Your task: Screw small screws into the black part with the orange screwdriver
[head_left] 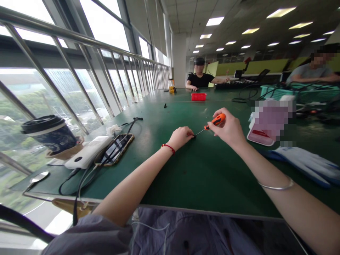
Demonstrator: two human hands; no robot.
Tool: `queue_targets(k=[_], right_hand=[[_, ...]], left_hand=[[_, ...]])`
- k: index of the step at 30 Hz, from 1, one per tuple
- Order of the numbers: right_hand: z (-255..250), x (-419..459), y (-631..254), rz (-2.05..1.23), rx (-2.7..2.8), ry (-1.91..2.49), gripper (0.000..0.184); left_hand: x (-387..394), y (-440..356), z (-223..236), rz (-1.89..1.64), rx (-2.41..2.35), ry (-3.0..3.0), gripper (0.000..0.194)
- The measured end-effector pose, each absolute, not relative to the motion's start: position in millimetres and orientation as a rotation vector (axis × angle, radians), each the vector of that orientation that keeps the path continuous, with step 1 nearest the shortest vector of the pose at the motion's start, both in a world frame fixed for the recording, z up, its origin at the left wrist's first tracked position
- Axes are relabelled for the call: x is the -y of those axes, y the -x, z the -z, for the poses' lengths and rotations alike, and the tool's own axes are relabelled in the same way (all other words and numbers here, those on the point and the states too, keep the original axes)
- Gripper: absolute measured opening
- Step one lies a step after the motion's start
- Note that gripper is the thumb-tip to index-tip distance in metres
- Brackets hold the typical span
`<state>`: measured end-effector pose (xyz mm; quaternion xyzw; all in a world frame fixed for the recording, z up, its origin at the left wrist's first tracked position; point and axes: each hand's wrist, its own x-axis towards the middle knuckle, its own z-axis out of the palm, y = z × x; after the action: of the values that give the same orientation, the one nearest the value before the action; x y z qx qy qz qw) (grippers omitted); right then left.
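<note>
My right hand [228, 128] is closed around the handle of an orange and black screwdriver [218, 119]. Its thin metal shaft slants down to the left, and the tip meets a small black part [194, 136] at the table surface. My left hand [182, 136] pinches that part with its fingertips, resting on the green table [212, 180]. The part is too small and too covered by fingers to name. Farther back lies another small black piece [165, 105], apart from both hands.
At left are a paper coffee cup [51, 136], a white power bank [89, 153] and a phone [115, 150] with cables. A red box [198, 97] stands far back, near a seated person [200, 78]. White-blue gloves [305, 163] and a green basket [276, 91] are at right.
</note>
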<state>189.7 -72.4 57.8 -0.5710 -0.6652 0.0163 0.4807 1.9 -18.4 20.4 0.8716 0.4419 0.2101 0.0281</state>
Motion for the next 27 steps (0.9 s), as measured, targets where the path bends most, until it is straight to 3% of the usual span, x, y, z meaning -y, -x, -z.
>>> queue_targets(k=[5, 9, 12, 16, 19, 23, 27], right_hand=[[-62.3, 74.8, -189.8, 0.046, 1.615, 1.403, 0.035], [-60.2, 73.6, -189.0, 0.017, 1.620, 1.346, 0.019], [-58.5, 73.1, -188.7, 0.003, 1.611, 1.316, 0.028], [-59.1, 74.4, -187.9, 0.067, 1.605, 1.361, 0.023], [-60.6, 75.9, -187.2, 0.114, 1.589, 1.461, 0.031], [-61.1, 76.5, -187.0, 0.097, 1.561, 1.438, 0.022], [-60.3, 76.4, -186.7, 0.045, 1.575, 1.407, 0.029]], left_hand=[[19.9, -3.2, -23.9, -0.606, -1.424, -2.655, 0.017], [21.5, -3.8, -26.2, -0.542, -1.475, -2.676, 0.017], [21.0, -3.7, -25.0, -0.549, -1.487, -2.666, 0.018], [19.5, -4.3, -22.0, -0.602, -1.500, -2.617, 0.017], [19.6, -4.9, -21.8, -0.625, -1.485, -2.610, 0.016], [21.4, -5.3, -24.0, -0.626, -1.462, -2.633, 0.015], [22.6, -5.4, -25.2, -0.625, -1.449, -2.656, 0.015]])
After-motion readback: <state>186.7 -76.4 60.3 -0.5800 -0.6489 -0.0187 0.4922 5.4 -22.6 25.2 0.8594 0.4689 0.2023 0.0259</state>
